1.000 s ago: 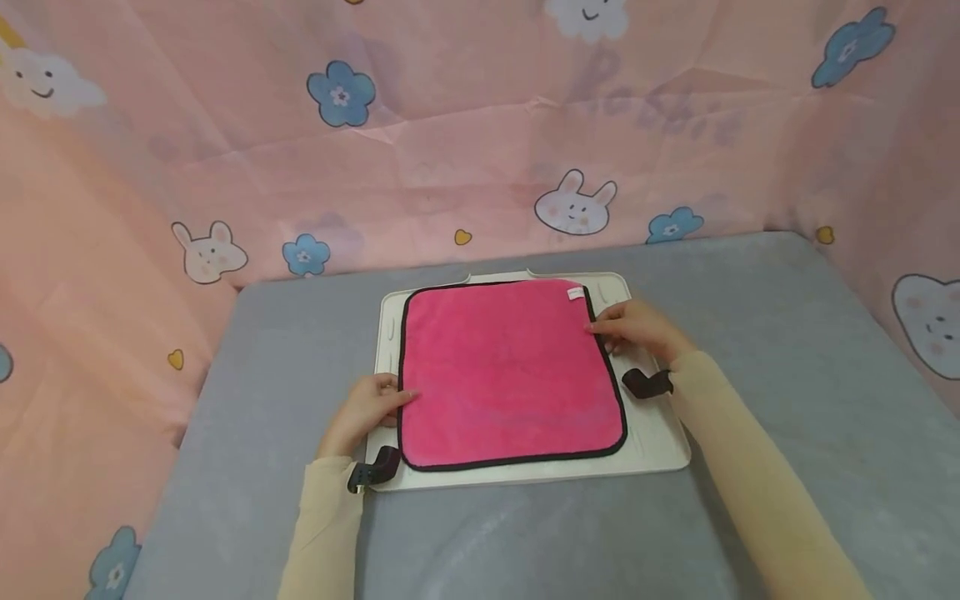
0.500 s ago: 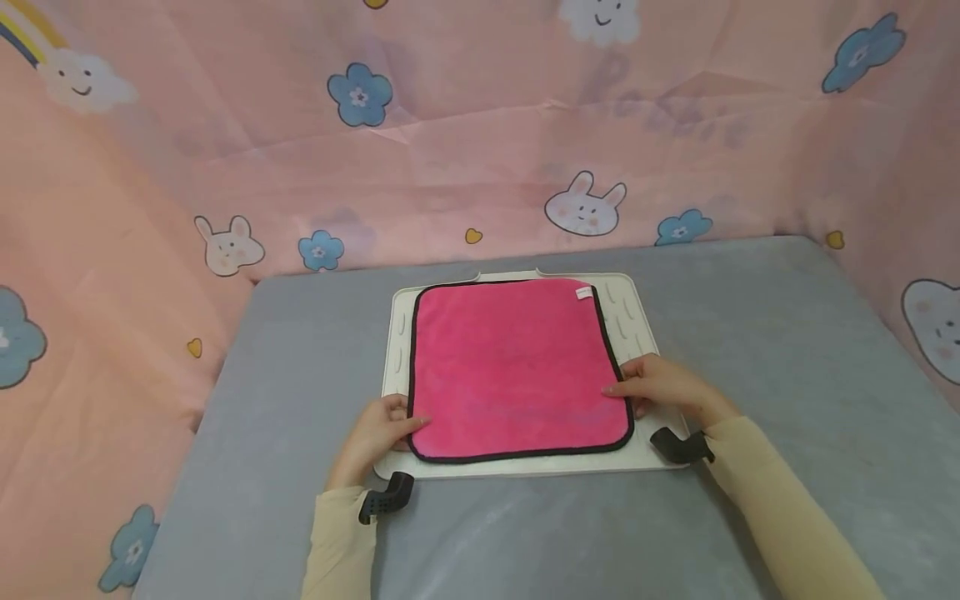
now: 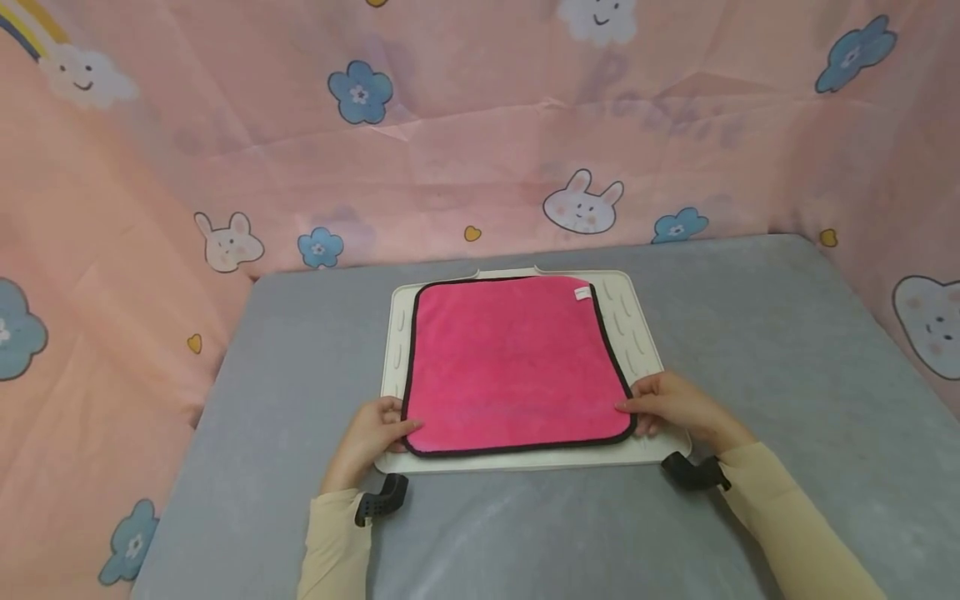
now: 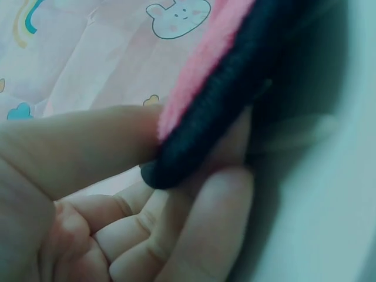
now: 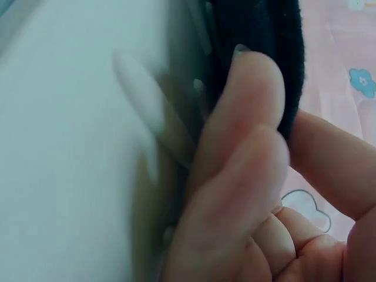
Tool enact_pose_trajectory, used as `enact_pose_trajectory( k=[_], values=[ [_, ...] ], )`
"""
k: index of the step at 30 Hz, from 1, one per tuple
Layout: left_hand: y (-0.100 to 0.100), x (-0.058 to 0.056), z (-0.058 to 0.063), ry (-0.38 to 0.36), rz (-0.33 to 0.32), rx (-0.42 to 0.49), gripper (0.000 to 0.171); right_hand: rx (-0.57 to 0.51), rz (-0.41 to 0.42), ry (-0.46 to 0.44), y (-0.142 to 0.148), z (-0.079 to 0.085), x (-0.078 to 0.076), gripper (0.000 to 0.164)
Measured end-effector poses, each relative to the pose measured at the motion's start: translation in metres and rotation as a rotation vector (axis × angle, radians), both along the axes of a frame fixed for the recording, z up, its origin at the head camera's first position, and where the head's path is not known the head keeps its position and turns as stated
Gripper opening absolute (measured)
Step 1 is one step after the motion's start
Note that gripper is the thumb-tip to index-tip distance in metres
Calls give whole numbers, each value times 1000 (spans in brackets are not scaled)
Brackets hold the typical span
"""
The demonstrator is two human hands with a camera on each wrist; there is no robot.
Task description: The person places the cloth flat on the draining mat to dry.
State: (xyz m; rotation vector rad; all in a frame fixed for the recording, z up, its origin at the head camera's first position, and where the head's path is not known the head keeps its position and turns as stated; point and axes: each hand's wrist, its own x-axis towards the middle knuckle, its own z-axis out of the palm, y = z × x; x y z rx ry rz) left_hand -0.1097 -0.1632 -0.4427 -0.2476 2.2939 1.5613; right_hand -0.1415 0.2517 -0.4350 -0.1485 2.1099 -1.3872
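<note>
A square pink cloth (image 3: 517, 358) with a black border and a small white tag at its far right corner lies spread over a white ribbed tray (image 3: 525, 460). My left hand (image 3: 369, 437) pinches the cloth's near left edge, thumb on top and fingers beneath. In the left wrist view the black border (image 4: 205, 106) runs between thumb and fingers. My right hand (image 3: 678, 408) pinches the near right edge the same way. The right wrist view shows fingertips (image 5: 258, 88) under the dark border, close above the tray surface.
The tray rests on a grey-covered table (image 3: 315, 333). Pink curtains (image 3: 465, 125) printed with rabbits, flowers and clouds hang behind and at both sides. A black wrist mount (image 3: 382, 498) sits on each sleeve cuff.
My right hand has slid along the right edge toward the near right corner. My left hand has shifted slightly nearer the near left corner. The cloth stays on the tray.
</note>
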Motion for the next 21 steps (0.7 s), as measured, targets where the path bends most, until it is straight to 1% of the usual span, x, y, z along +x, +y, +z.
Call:
enact_pose_trajectory(
  k=[5, 9, 16, 21],
  values=[
    [-2, 2, -1, 15, -7, -33, 23, 24, -9, 7, -2, 1, 2, 33],
    [-6, 3, -4, 22, -9, -63, 22, 26, -9, -2, -2, 1, 3, 32],
    [-10, 5, -4, 29, -37, -41, 20, 33, -19, 11, -2, -3, 4, 30],
    [-13, 8, -2, 3, -35, -8, 17, 28, -31, 11, -4, -5, 5, 29]
  ],
)
